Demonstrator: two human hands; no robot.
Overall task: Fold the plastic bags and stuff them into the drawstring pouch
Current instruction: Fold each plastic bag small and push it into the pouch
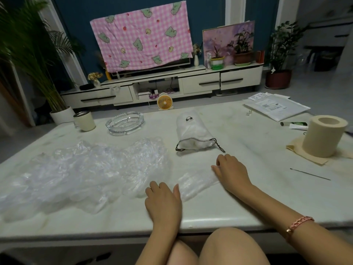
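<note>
**Head cam: both hands on one bag strip, pouch lying beside the bag pile**

Head view, all positions relative to the drawstring pouch [193, 131]:

- The pouch is white and lies on its side on the pale table [257, 196]. Its mouth faces the person and the dark cord trails out on both sides of it. It looks bulged, with white material showing at the mouth.
- Plastic bags [86, 169]: a loose, clear, crumpled heap left of the pouch and nearer the person. It spreads out to the table's left edge and is apart from the pouch.
- Bag strip [196, 183]: a narrow clear band on the near side of the pouch, lying flat on the table between the two hands.
- Left hand [162, 201]: near-left of the pouch. Its fingers curl down and grip the strip's left end. Fingertips are hidden.
- Right hand [231, 170]: just in front of the pouch, near the right cord end. Its fingers are curled and the thumb clamps the strip's right end. A pink bracelet [299, 223] is on that wrist.
- Glass ashtray [125, 122] is left of the pouch, with a cup [85, 121] further left.
- Paper roll [322, 135] stands well to the right. A tube [298, 127] is just left of the roll, on the pouch side.
- Mailers [277, 108] are far-right.
- A thin metal rod [309, 174] is near-right.
</note>
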